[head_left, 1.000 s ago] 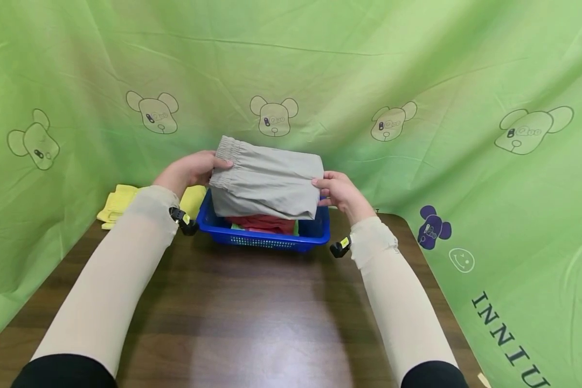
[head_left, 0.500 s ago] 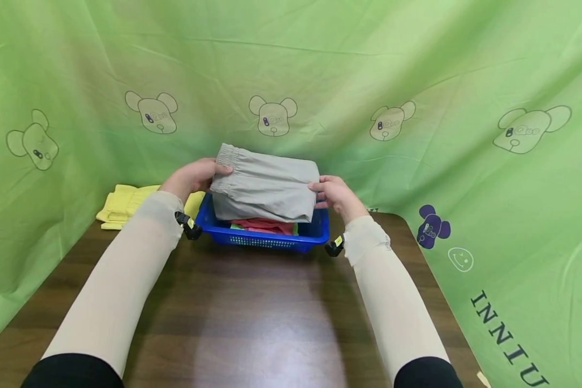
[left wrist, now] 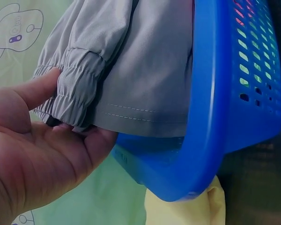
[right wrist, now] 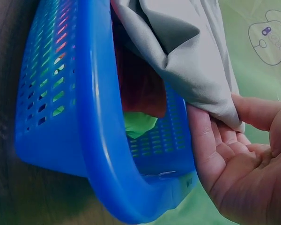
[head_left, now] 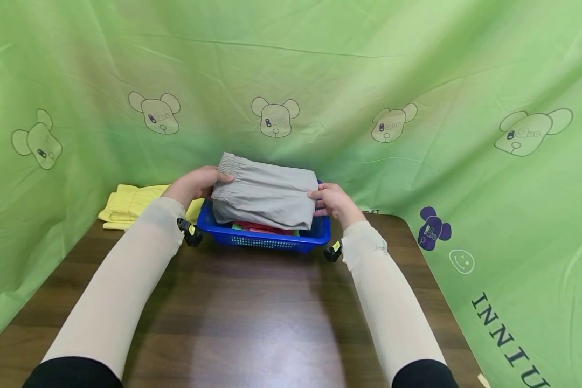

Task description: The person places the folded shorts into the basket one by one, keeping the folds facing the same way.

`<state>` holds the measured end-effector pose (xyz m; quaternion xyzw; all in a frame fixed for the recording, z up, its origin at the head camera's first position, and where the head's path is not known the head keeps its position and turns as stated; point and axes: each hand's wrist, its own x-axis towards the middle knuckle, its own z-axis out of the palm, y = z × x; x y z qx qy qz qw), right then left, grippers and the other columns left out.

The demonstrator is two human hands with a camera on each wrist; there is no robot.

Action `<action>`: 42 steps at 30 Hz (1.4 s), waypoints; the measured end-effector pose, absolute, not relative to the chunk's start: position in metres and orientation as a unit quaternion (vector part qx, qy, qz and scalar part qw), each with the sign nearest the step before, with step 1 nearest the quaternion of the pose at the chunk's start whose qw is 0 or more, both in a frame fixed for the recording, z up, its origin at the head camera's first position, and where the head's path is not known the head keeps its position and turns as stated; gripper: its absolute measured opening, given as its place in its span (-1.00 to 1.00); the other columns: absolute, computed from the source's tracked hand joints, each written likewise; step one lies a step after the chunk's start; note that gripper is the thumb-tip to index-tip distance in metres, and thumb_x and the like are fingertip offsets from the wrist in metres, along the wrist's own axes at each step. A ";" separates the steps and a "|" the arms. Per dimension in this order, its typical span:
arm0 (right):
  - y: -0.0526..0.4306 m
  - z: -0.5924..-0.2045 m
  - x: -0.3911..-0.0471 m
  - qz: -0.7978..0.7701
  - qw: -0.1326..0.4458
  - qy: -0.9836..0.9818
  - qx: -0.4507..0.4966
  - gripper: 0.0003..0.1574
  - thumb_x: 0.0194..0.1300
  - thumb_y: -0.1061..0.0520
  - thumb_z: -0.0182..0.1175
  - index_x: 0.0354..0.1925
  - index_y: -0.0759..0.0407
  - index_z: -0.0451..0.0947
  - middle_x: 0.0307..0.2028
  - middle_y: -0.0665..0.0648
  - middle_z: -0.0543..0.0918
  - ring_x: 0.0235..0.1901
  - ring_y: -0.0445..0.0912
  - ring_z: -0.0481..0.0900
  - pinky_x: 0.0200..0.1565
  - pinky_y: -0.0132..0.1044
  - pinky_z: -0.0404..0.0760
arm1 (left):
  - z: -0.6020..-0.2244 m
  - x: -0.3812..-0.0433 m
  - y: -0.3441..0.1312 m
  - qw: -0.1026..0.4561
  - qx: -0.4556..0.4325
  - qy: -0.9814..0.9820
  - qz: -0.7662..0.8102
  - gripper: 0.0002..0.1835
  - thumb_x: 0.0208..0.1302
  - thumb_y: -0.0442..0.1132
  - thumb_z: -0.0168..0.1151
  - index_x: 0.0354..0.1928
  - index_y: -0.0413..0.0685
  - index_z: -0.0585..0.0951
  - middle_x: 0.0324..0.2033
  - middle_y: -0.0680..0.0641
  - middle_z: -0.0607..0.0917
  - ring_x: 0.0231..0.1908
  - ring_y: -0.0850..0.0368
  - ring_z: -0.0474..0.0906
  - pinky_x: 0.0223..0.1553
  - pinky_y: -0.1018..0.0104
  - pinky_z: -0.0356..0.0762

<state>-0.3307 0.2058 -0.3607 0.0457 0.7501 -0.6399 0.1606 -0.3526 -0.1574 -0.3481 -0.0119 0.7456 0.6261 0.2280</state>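
Observation:
Folded grey pants (head_left: 267,191) with a gathered elastic waistband lie tilted over the blue basket (head_left: 262,242), their lower part inside its rim. At the waistband end my left hand (head_left: 194,182) grips them, thumb on top and fingers underneath, as the left wrist view shows. My right hand (head_left: 337,202) pinches the opposite folded end between thumb and fingers. Beneath the pants, a red cloth (right wrist: 143,89) and a bright green cloth (right wrist: 139,123) lie inside the basket; most of both is hidden.
Folded yellow cloth (head_left: 128,205) sits on the brown wooden table (head_left: 252,312) left of the basket, partly behind my left forearm. A green curtain (head_left: 320,70) printed with bear heads hangs close behind the basket and along both sides.
Both hands have lowered the grey pants further into the basket, and less of the red cloth shows now. The grip at each end is the same.

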 end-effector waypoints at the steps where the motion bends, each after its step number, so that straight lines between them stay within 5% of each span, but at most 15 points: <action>1: 0.205 -0.361 -0.330 -0.639 0.162 0.751 0.047 -0.81 0.48 0.21 0.20 0.01 0.22 0.46 -0.27 0.08 0.68 -0.32 -0.06 0.73 -0.18 -0.07 0.76 | -0.349 -0.352 -0.157 0.228 -0.014 0.745 0.626 -0.61 0.58 -0.17 0.08 0.30 -0.16 0.36 -0.25 0.02 0.67 -0.27 0.13 0.67 -0.18 0.20 0.66; 12: 0.200 -0.365 -0.327 -0.624 0.176 0.758 0.066 -0.67 0.48 0.23 0.19 0.14 0.26 0.41 -0.17 0.14 0.64 -0.23 -0.01 0.69 0.11 0.13 0.65 | -0.362 -0.352 -0.156 0.239 -0.022 0.750 0.617 -0.81 0.58 -0.23 0.04 0.09 -0.15 0.41 -0.25 0.00 0.63 -0.26 0.15 0.63 -0.15 0.23 0.62; 23: 0.194 -0.366 -0.322 -0.569 0.150 0.806 0.063 -0.65 0.48 0.23 0.18 0.16 0.32 0.44 -0.32 0.11 0.61 -0.42 -0.12 0.63 -0.20 -0.08 0.76 | -0.363 -0.344 -0.150 0.235 -0.023 0.781 0.578 -0.79 0.57 -0.24 0.06 0.10 -0.17 0.41 -0.11 -0.06 0.56 -0.12 0.08 0.56 0.05 0.10 0.57; 31: 0.189 -0.368 -0.321 -0.552 0.138 0.819 0.075 -0.88 0.44 0.25 0.22 -0.20 0.20 0.43 -0.51 0.05 0.47 -0.51 -0.11 0.56 -0.30 -0.10 0.76 | -0.366 -0.342 -0.144 0.227 -0.023 0.802 0.552 -0.76 0.56 -0.25 0.03 0.10 -0.27 0.43 -0.04 -0.13 0.54 -0.07 0.04 0.54 0.09 0.10 0.56; 34: 0.188 -0.369 -0.320 -0.541 0.131 0.827 0.077 -0.85 0.43 0.26 0.22 -0.25 0.21 0.41 -0.46 0.08 0.45 -0.50 -0.09 0.55 -0.30 -0.07 0.75 | -0.369 -0.342 -0.142 0.223 -0.024 0.808 0.545 -0.71 0.56 -0.25 0.03 0.16 -0.31 0.41 0.02 -0.16 0.52 -0.02 0.00 0.51 0.13 0.08 0.53; 42: 0.182 -0.372 -0.323 -0.485 0.096 0.865 0.081 -0.71 0.40 0.27 0.23 0.01 0.36 0.42 -0.19 0.18 0.42 -0.37 -0.04 0.50 -0.39 -0.13 0.75 | -0.370 -0.339 -0.137 0.212 -0.026 0.827 0.520 -0.54 0.56 -0.25 0.03 0.33 -0.42 0.32 0.28 -0.28 0.40 0.18 -0.10 0.40 0.34 -0.06 0.40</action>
